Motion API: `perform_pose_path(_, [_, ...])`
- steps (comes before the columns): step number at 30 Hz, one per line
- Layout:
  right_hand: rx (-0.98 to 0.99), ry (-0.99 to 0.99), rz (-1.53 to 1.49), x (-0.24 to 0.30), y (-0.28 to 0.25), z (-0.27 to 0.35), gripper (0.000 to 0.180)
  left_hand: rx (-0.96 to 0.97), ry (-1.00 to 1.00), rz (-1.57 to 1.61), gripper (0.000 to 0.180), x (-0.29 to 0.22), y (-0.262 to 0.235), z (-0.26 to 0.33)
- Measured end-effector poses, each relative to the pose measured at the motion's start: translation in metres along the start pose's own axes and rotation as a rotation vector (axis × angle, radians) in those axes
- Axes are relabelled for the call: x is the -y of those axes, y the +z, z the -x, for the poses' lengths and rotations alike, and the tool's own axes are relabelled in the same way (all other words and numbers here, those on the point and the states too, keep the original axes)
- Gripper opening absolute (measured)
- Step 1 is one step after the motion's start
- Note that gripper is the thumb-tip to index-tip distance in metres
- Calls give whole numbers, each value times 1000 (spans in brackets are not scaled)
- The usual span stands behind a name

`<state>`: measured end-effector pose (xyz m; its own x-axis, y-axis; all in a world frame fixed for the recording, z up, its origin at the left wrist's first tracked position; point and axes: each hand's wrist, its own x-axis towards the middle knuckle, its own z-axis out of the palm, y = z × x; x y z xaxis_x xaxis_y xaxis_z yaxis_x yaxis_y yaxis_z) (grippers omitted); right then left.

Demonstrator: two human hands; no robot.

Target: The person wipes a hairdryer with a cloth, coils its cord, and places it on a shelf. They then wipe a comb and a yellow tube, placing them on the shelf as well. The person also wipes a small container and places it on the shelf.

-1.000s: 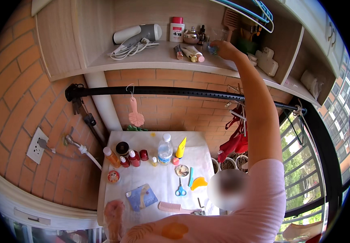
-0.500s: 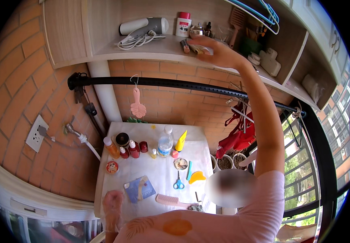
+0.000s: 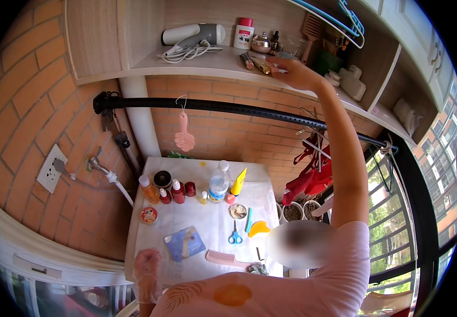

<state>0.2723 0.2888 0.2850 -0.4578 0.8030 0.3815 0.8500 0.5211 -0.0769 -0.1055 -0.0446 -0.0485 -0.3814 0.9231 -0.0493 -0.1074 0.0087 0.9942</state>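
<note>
My right hand [image 3: 293, 73] is raised to the open shelf, its fingers bent together over a small pale piece at the shelf's front edge that I cannot make out. Just left of the fingertips lie a gold tube [image 3: 260, 64] and a darker, lipstick-like tube [image 3: 247, 61]. Behind them stand a round silver jar [image 3: 260, 43] and a small dark dropper bottle [image 3: 274, 42]. Low at the table's left edge, my left hand [image 3: 148, 262], in a clear plastic glove, is curled shut, and nothing shows in it. Beside it lies a blue flat packet [image 3: 185, 243].
The shelf also bears a hair dryer [image 3: 194, 36] and a red-capped bottle [image 3: 244, 34]. A black rail [image 3: 212, 108] crosses below. On the white table [image 3: 186, 274] are a water bottle [image 3: 219, 185], blue scissors [image 3: 235, 235], a pink comb [image 3: 228, 259] and several cosmetic bottles.
My right hand has moved a little to the right along the shelf, uncovering the gold tube. The whole view has shifted slightly. My left hand stays low at the table edge.
</note>
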Motion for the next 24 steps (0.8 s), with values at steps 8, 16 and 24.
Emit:
perform_pose_path(8, [-47,123,98,11,4,0,32,-13,-104,-28,13,-8,9,0])
perform_pose_path(16, [-193,-128,47,15,-2,6,38,-4,-23,8,9,-6,3,6])
perform_pose_path(24, [-70,-21,12,21,11,-11,29,17,-46,47,8,-13,1,11])
